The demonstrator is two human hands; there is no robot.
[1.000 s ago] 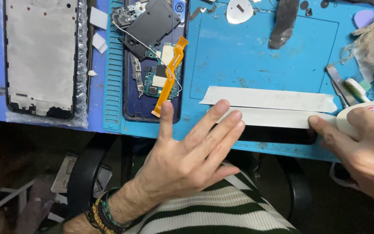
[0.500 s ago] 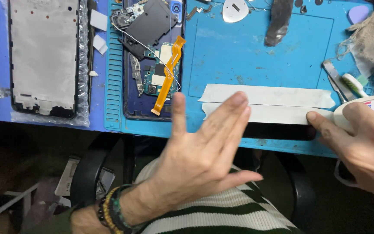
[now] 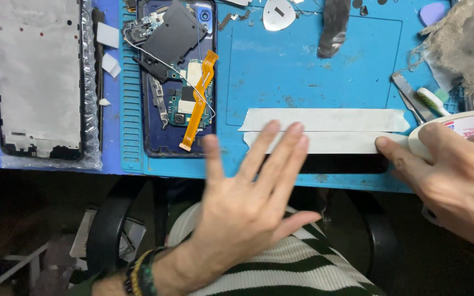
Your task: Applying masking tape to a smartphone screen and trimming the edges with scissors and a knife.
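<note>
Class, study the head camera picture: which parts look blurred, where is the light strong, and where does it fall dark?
Head view: the left hand is smeared by motion blur, while the white tape strips and opened phone stay sharp; light falls evenly on the blue mat; below the table edge it turns dark.

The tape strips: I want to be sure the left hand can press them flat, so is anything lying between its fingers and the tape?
Nothing visible does. The left hand is spread open, its fingertips right over the tape strips on the blue mat. The right hand holds the tape roll at the far end.
</note>
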